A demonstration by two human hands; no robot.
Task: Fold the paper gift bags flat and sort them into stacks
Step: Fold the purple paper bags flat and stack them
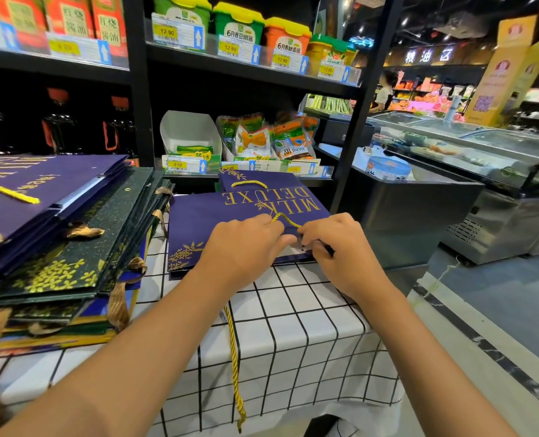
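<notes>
Flat bag (230, 212) lies on tabletop (293, 310), centre, with a second bag (261, 181) under its far edge. Tall bag stack (60, 234) sits at left, just beside it. Shelves (246, 70) stand behind the tabletop; freezer cabinet (451, 171) to the right.

Both hands met at the near edge of a flat purple gift bag (227, 212) on the checked tablecloth (293, 326). Left hand (243, 244) and right hand (334, 247) had fingers curled, pinching its gold rope handle (285, 219). Another gold cord (235, 357) hung off the table front. Tall stack of folded bags (60, 228) sat left, purple on top, dark green glitter below. Shop shelves (246, 67) stood behind.
</notes>
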